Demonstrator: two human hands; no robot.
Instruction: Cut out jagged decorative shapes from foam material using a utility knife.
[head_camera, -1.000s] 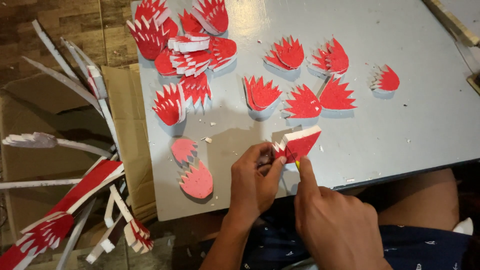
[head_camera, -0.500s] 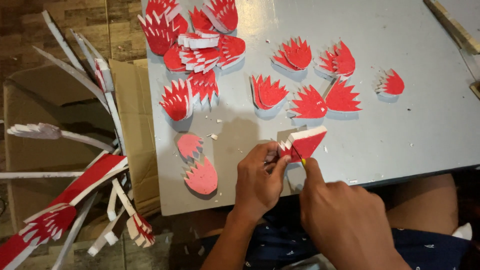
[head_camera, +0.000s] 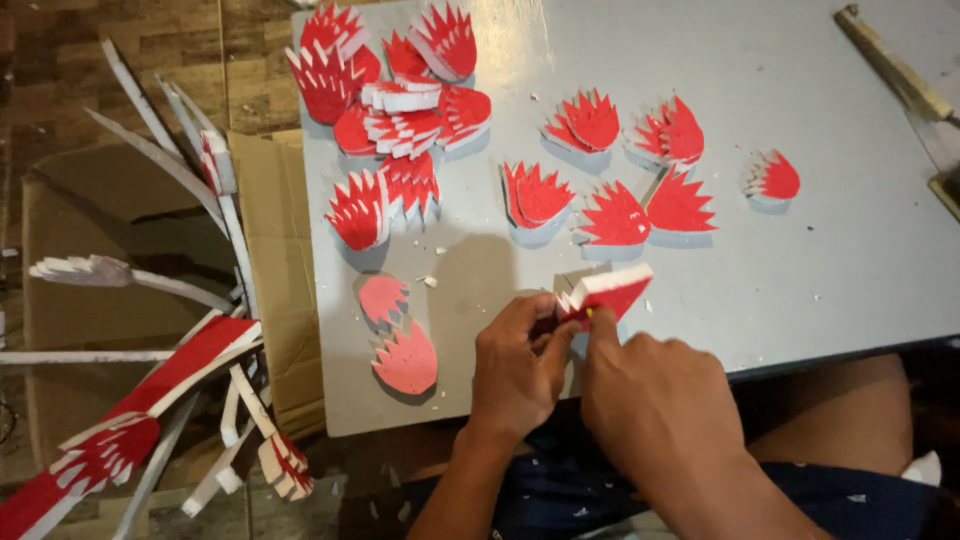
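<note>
A pale grey flat table (head_camera: 800, 260) fills most of the view. Left of the table an open brown cardboard box (head_camera: 110, 300) holds long white-and-red foam offcut strips (head_camera: 150, 390). Across the table's far part lie scattered red, spiky leaf-shaped foam cutouts (head_camera: 400, 110), and two pink oval foam pieces (head_camera: 400, 345) lie near the table's front left corner. At the table's front edge the left hand (head_camera: 515, 370) and right hand (head_camera: 655, 395) both pinch a small red-and-white foam block (head_camera: 605, 292) — fingers closed on it, holding it just above the table.
</note>
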